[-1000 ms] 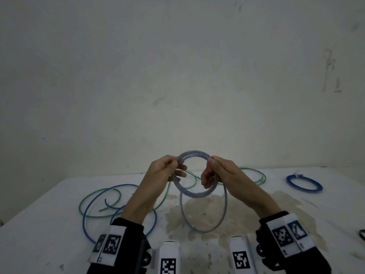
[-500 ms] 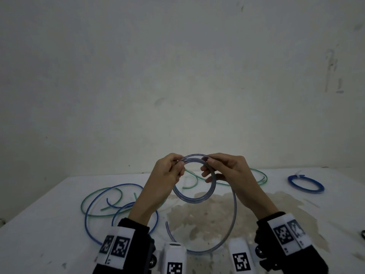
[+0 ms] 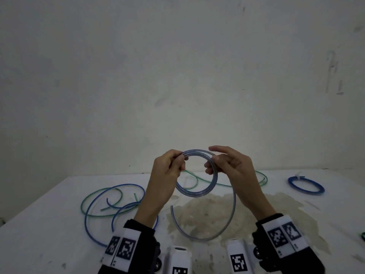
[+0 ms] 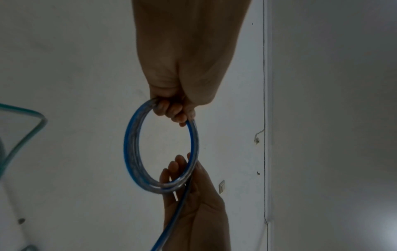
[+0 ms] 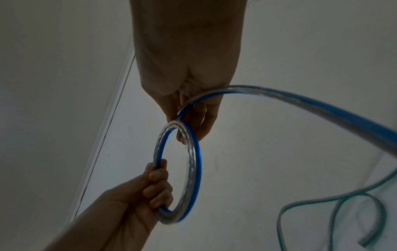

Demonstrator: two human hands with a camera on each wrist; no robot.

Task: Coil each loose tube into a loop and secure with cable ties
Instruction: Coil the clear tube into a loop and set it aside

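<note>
A clear tube with a blue stripe is wound into a small coil held upright above the white table. My left hand grips the coil's upper left; its curled fingers show in the left wrist view. My right hand pinches the coil's right side between thumb and fingers, with the index finger stretched over the top. From the right hand the loose tail hangs in a wide arc down to the table. In the right wrist view the coil spans both hands and the tail runs off right.
Loose green tube and blue tube lie tangled at the left of the table. Another green tube lies behind my right hand. A tied blue coil rests at the far right. A brownish stain marks the middle.
My right hand has slid from the top of the coil round to its right side. The coil is a little higher and the hanging tail has swung into a wider arc.
</note>
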